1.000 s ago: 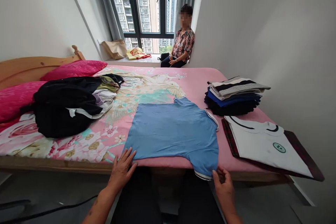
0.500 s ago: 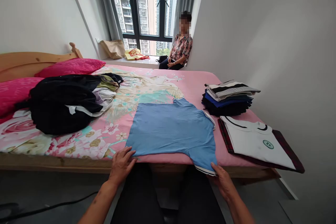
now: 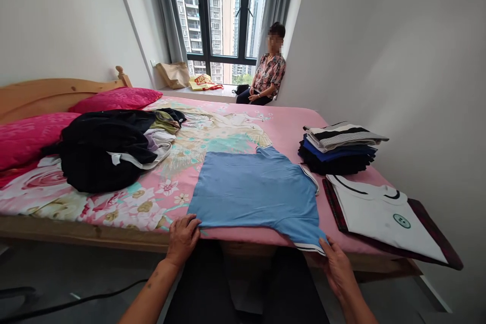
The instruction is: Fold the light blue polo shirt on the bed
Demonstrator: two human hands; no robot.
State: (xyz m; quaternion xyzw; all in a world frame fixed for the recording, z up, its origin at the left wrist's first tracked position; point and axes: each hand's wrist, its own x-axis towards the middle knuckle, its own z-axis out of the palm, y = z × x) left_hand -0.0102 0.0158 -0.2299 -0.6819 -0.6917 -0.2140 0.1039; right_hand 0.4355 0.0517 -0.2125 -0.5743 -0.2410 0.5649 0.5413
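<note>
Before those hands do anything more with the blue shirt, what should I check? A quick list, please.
1. Blue shirt spread out on the bed: ok.
2. Shirt free of creases: not ok, some run toward the near sleeve.
3. Right hand pinching that sleeve's end: ok.
4. Left hand at the hem corner: ok.
5. Dark clothes heap apart from the shirt: ok.
6. Shirt's underside smooth: cannot tell, hidden.

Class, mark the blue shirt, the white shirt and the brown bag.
Blue shirt (image 3: 250, 190), head view: middle of the torso.
White shirt (image 3: 379, 217), head view: below the collar.
Brown bag (image 3: 173, 75), head view: its visible side.
</note>
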